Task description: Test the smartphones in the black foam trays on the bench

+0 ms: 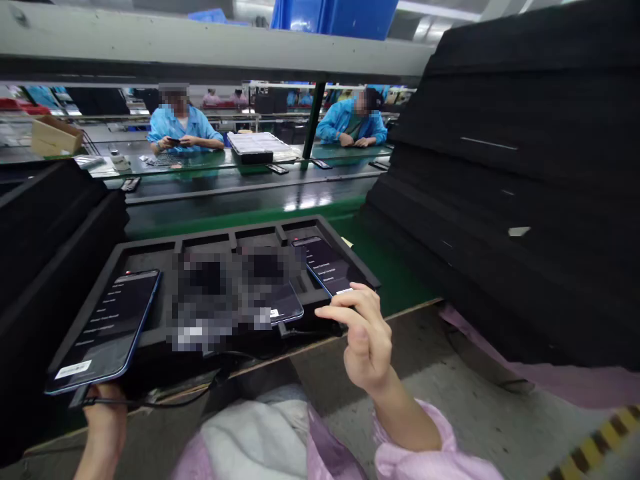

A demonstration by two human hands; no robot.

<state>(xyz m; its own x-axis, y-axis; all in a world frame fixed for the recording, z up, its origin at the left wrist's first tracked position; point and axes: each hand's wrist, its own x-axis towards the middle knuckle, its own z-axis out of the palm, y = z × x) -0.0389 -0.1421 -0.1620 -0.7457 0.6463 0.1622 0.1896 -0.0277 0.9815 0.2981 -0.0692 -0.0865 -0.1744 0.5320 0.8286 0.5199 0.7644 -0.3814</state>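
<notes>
My left hand [106, 407] reaches under the lower end of a phone [113, 327] at the left, beside its cable plug [80, 396]. The phone hides my left fingers. This phone lies tilted over the black foam tray [75, 333], its dark screen showing a text list. My right hand [363, 333] is empty, fingers apart and partly bent, at the lower end of the right phone [323, 263]; whether a fingertip touches it I cannot tell. Between them lies another phone [287, 305], partly blurred out, beside a further blurred area.
Black cables [220, 377] run along the table's front edge. Stacked black foam trays rise at right [500, 200] and left [55, 220]. A conveyor [240, 197] carries phones beyond; two people in blue jackets sit across it. A shelf beam [200, 40] crosses overhead.
</notes>
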